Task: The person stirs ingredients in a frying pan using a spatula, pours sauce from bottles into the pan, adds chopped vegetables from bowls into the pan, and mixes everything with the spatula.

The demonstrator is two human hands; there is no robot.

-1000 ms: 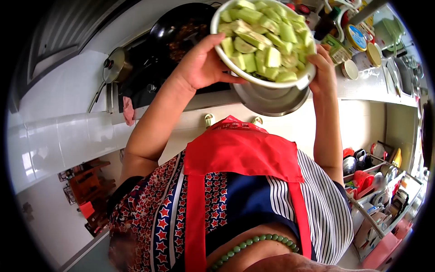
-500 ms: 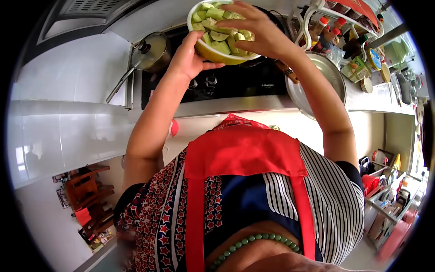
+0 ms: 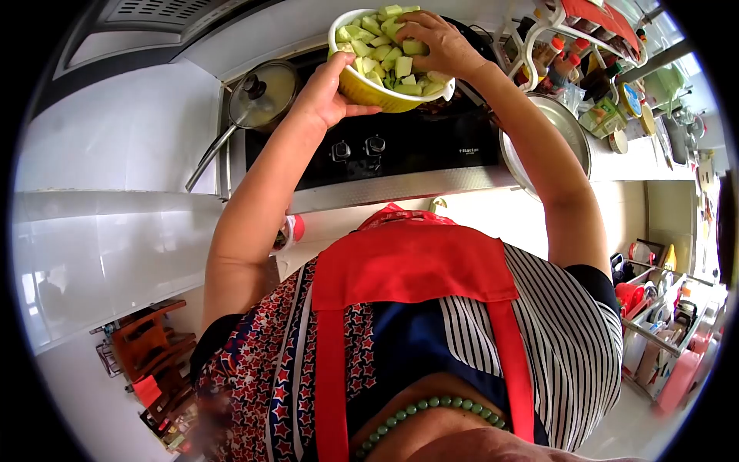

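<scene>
My left hand grips the near left side of a yellow bowl with a white rim, thumb at the rim and fingers underneath. The bowl tilts away over the stove and is full of pale green chopped vegetable chunks; I cannot tell which vegetable. At the bowl's right side my right hand reaches over the rim, its fingers curled around some chunks. Part of a dark pan shows behind the right hand, its inside mostly hidden.
A lidded pot with a long handle stands left on the black stove. To the right, a large metal lid lies under my right forearm. Sauce bottles and a white rack crowd the counter beyond.
My right hand has gone from spread above the chunks to curled among them. The bowl has shifted slightly right and tilted more, and the chunks lie differently.
</scene>
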